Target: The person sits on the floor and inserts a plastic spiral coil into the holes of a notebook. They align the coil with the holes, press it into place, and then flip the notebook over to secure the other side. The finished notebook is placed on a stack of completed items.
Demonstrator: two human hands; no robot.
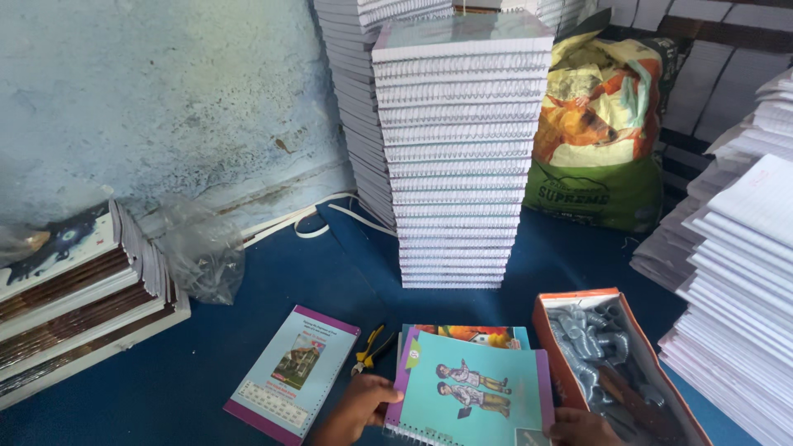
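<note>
**Both hands on a spiral-bound notebook at the near edge of the blue surface**

Nearest the camera, the left hand (357, 410) curls its fingers over the left edge of a turquoise spiral-bound notebook (475, 395), closed on that edge near the purple margin. The right hand (582, 428) rests at the notebook's lower right corner; it is cut off by the frame, so I cannot tell how far it is closed. The notebook lies flat on the blue surface (206, 372), on top of at least one more like it.

By my judgement it will handle as light and only moderately stiff: thin card covers that bend if lifted by one corner. The wire coil along the bottom edge looks the firmest place to hold, or both side edges together. The glossy cover may slip against the one beneath.

Just left lies a separate purple-edged cover sheet (293, 373), with yellow-handled pliers (372, 347) between. Just right stands an orange cardboard box (552, 339) of grey wire coils. Farther back rises a tall stack of bound notebooks (454, 157), with a printed sack (599, 132) beside it. Stacks of loose white pages (735, 289) fill the right.
</note>
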